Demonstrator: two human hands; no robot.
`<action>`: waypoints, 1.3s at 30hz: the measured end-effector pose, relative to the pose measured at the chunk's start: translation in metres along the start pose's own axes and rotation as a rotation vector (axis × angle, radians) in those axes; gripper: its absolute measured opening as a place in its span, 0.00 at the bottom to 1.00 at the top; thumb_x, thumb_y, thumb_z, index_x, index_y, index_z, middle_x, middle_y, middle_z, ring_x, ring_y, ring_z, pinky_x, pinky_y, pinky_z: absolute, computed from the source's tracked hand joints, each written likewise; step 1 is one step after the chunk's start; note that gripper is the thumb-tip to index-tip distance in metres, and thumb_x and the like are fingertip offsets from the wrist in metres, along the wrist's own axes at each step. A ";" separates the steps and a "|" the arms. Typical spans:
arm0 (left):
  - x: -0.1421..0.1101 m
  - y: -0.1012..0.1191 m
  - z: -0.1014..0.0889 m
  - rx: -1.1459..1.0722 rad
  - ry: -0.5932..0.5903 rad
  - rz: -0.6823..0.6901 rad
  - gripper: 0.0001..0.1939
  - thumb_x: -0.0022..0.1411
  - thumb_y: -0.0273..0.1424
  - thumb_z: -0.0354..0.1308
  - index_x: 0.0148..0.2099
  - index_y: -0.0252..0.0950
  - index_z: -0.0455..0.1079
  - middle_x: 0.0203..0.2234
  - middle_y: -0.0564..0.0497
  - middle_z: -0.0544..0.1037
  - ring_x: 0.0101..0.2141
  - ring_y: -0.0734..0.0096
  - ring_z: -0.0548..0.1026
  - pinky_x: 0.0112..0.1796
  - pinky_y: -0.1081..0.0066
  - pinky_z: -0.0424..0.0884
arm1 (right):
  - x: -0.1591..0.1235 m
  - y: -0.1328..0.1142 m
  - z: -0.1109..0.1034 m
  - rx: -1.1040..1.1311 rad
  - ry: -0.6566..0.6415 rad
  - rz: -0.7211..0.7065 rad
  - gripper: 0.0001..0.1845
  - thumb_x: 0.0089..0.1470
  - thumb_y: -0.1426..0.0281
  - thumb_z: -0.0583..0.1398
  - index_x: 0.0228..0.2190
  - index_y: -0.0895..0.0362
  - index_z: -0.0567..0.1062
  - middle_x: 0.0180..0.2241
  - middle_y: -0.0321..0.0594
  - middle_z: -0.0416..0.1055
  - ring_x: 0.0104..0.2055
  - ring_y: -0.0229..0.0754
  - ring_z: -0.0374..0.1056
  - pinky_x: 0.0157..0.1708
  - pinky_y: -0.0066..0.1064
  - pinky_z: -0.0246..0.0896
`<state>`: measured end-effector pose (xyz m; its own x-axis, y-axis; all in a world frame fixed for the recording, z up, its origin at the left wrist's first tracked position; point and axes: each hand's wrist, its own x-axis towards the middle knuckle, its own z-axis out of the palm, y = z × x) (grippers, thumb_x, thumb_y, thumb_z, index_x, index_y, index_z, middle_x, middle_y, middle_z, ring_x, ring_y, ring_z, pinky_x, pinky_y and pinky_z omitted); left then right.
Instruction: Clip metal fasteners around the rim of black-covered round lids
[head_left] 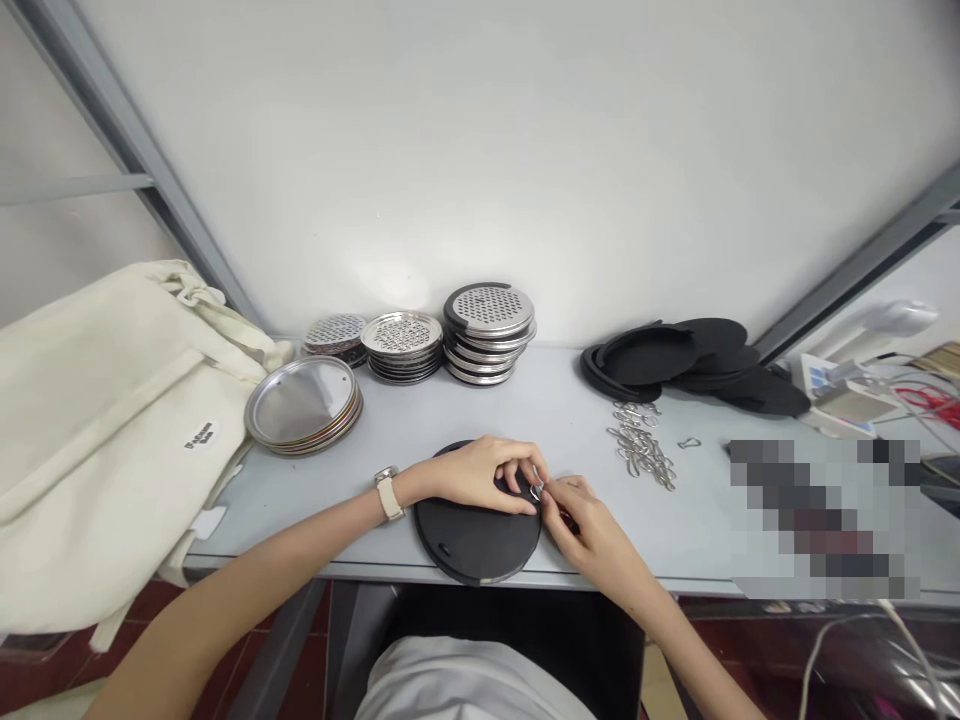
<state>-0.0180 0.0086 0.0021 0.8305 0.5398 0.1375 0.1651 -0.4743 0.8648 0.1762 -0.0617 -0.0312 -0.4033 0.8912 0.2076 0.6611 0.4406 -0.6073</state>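
At the frame's left, we cannot clearly read dark lettering (201,434) on a cream fabric bag's (97,400) white patch (213,430).

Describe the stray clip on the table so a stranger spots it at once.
On the grey table, find the heap of black discs near the wall, on the right. In front of it lies a pile of small metal clips. The stray clip lies just right of that pile, alone, touching none of the others.
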 end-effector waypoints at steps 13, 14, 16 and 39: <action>0.000 -0.001 0.001 -0.023 0.000 -0.017 0.18 0.51 0.28 0.65 0.45 0.35 0.69 0.37 0.49 0.76 0.32 0.77 0.73 0.33 0.78 0.68 | 0.000 -0.003 -0.002 0.009 -0.012 0.015 0.15 0.64 0.69 0.46 0.25 0.54 0.61 0.23 0.36 0.62 0.32 0.43 0.59 0.37 0.35 0.57; 0.000 -0.001 0.001 -0.021 0.000 -0.017 0.18 0.51 0.28 0.65 0.45 0.35 0.69 0.37 0.49 0.76 0.32 0.77 0.73 0.32 0.78 0.68 | 0.000 -0.003 -0.002 0.012 -0.012 0.017 0.14 0.64 0.70 0.46 0.25 0.54 0.61 0.24 0.36 0.63 0.33 0.43 0.60 0.38 0.35 0.57; 0.000 0.000 0.001 -0.022 0.001 -0.025 0.18 0.51 0.28 0.65 0.45 0.35 0.68 0.38 0.49 0.76 0.31 0.77 0.73 0.33 0.78 0.68 | -0.001 -0.003 -0.003 0.017 -0.010 0.023 0.14 0.64 0.70 0.46 0.26 0.54 0.61 0.25 0.37 0.63 0.33 0.43 0.60 0.38 0.35 0.57; 0.000 0.002 0.001 0.023 0.012 0.005 0.16 0.51 0.27 0.65 0.43 0.34 0.67 0.37 0.50 0.75 0.30 0.79 0.72 0.31 0.79 0.67 | 0.000 -0.001 0.000 -0.003 0.011 0.038 0.14 0.63 0.70 0.47 0.25 0.54 0.60 0.24 0.37 0.64 0.33 0.44 0.61 0.35 0.35 0.59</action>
<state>-0.0177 0.0072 0.0033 0.8250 0.5454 0.1480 0.1731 -0.4932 0.8525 0.1757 -0.0625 -0.0303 -0.3704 0.9086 0.1929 0.6778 0.4064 -0.6127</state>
